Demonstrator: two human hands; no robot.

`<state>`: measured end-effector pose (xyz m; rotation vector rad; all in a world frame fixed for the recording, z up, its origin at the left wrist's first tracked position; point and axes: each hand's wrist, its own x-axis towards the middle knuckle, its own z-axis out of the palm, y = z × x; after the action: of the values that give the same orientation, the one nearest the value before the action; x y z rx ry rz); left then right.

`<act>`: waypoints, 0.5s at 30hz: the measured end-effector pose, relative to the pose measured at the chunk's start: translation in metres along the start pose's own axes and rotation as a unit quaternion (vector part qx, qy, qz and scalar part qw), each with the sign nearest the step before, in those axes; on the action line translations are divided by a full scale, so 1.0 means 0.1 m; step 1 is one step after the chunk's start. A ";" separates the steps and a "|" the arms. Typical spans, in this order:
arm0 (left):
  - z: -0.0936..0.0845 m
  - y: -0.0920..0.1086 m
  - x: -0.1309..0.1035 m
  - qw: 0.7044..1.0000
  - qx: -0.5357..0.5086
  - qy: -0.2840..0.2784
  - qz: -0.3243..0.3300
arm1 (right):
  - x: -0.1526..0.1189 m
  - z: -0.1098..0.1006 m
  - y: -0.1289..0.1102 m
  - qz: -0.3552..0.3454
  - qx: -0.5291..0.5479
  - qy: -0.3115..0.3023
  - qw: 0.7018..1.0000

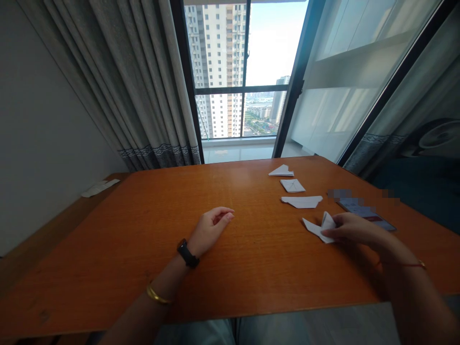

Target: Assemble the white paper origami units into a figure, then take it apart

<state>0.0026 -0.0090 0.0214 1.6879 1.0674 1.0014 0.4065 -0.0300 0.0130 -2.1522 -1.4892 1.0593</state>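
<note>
My right hand pinched the folded paper at lower right to steady it, while my left hand rested loosely curled, holding nothing, on the surface.

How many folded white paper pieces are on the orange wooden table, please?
4, in a row at the right: far folded paper, square one, wide one, and nearest one under the right hand.

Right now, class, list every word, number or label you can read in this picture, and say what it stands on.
None can be read.
Card beside the right hand: print blurred.
Black watch on the left wrist: face not visible.
Folded papers on the table: blank.
</note>
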 end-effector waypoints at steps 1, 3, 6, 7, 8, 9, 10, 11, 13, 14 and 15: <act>0.00 -0.01 -0.01 1.000 0.014 -0.006 0.005 | 0.04 0.01 -0.02 0.018 0.008 -0.018 1.000; -0.01 -0.04 -0.01 0.999 0.043 -0.014 0.016 | 0.08 0.02 -0.07 0.048 0.017 -0.036 0.998; -0.02 -0.06 0.00 0.997 0.066 -0.011 0.026 | 0.07 0.01 -0.14 0.067 0.027 -0.021 0.997; -0.02 -0.06 0.00 0.997 0.068 -0.010 0.026 | 0.05 0.01 -0.15 0.072 0.033 -0.018 0.997; -0.01 -0.06 0.00 0.997 0.070 -0.011 0.026 | 0.04 0.01 -0.16 0.075 0.036 -0.014 0.996; -0.01 -0.05 0.00 0.997 0.073 -0.013 0.026 | 0.03 0.01 -0.17 0.079 0.037 -0.010 0.996; 0.00 -0.04 0.00 0.997 0.076 -0.016 0.027 | 0.03 0.01 -0.17 0.082 0.036 -0.006 0.996; 0.00 -0.03 -0.01 0.996 0.081 -0.019 0.029 | 0.03 0.02 -0.17 0.085 0.037 -0.002 0.996; 0.01 -0.01 -0.02 0.994 0.099 -0.023 0.034 | 0.06 0.03 -0.16 0.084 0.038 0.008 0.996; 0.01 -0.01 -0.02 0.993 0.108 -0.024 0.037 | 0.08 0.03 -0.14 0.078 0.033 0.020 0.996; 0.00 0.00 -0.02 0.992 0.115 -0.023 0.041 | 0.10 0.04 -0.13 0.067 0.022 0.041 0.997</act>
<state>0.0023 -0.0110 0.0208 1.9453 1.1252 0.9126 0.3970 -0.0166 0.0147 -2.2625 -1.2876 1.0244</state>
